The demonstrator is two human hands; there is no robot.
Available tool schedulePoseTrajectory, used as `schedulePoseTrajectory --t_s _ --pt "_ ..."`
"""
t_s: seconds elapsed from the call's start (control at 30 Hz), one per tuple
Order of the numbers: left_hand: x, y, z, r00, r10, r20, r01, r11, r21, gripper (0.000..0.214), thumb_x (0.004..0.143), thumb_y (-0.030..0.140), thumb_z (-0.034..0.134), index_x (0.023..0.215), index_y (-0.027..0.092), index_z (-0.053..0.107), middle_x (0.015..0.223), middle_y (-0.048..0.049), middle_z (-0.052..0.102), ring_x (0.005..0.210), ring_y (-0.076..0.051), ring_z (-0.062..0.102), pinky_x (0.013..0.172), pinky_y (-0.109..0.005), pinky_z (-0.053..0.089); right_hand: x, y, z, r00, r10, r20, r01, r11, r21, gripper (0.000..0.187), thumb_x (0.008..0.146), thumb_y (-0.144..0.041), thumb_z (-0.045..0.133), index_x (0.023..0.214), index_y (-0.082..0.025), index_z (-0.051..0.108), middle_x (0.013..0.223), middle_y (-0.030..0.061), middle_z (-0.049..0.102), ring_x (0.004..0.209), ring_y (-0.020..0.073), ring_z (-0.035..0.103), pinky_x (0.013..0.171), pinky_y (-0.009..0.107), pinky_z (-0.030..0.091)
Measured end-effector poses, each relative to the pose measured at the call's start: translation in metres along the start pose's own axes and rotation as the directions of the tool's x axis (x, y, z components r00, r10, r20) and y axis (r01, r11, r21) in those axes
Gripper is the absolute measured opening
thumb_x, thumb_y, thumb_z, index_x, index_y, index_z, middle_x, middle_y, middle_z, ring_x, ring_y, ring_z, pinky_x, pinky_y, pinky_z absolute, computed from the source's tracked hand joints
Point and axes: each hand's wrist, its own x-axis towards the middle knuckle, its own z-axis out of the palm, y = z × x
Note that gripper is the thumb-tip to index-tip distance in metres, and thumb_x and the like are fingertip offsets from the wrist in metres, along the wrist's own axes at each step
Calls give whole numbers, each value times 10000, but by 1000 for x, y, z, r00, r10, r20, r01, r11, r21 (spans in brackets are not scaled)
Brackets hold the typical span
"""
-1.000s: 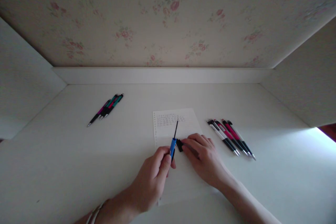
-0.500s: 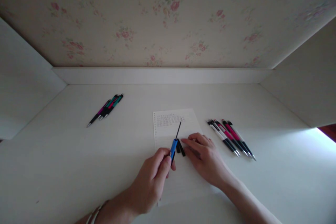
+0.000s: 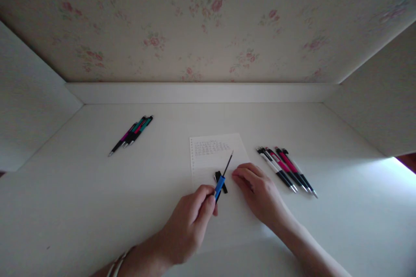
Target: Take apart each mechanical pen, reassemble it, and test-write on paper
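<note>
My left hand (image 3: 191,220) is closed on a blue pen barrel (image 3: 220,184) with a thin black refill sticking out, tip pointing up and to the right over a sheet of paper (image 3: 217,156). A small black pen part (image 3: 217,177) lies on the paper just behind the barrel. My right hand (image 3: 258,192) rests flat on the paper to the right, fingers stretched out and loosely together, holding nothing. Its fingertips are a short way from the refill tip.
A group of three pens (image 3: 131,134) lies at the far left of the white desk (image 3: 81,190). Several pens (image 3: 286,169) lie side by side right of the paper. A white ledge (image 3: 201,93) and floral wall close the back; white panels flank both sides.
My right hand let go of the black part and drew back to the right. The black part now lies on the paper. The refill tip has tilted to the right.
</note>
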Motion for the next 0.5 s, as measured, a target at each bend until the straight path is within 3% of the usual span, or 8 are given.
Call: schedulePoseTrajectory --t_s 0.13,0.3,0.4,0.5 --pt "2 3 0 997 74 37 -78 990 120 328 1058 364 317 900 201 554 726 -5 589 643 -153 528 628 -274 392 3 0 -1 966 236 -104 -192 929 317 179 923 -388 639 920 -226 716 833 52 711 739 197 639 675 332 530" --pt "2 1 2 983 160 91 -176 961 215 274 1055 314 320 916 202 528 729 3 556 669 -158 534 670 -278 398 6 -3 -3 885 457 -94 -216 580 785 318 802 -394 796 1090 -264 753 902 33 749 747 149 660 724 320 578" --pt "2 0 3 982 166 92 -183 956 228 261 1057 302 321 922 202 522 729 8 546 666 -155 529 667 -275 395 8 -7 -6 863 504 -9 -230 409 883 238 755 -364 849 959 -254 796 870 24 755 712 126 679 695 275 599" --pt "2 -1 3 981 173 90 -190 953 237 259 1058 295 320 928 201 524 733 6 551 670 -157 530 673 -277 394 10 -9 -8 853 522 31 -222 308 925 181 760 -352 851 904 -255 800 875 13 764 723 117 709 665 224 605"
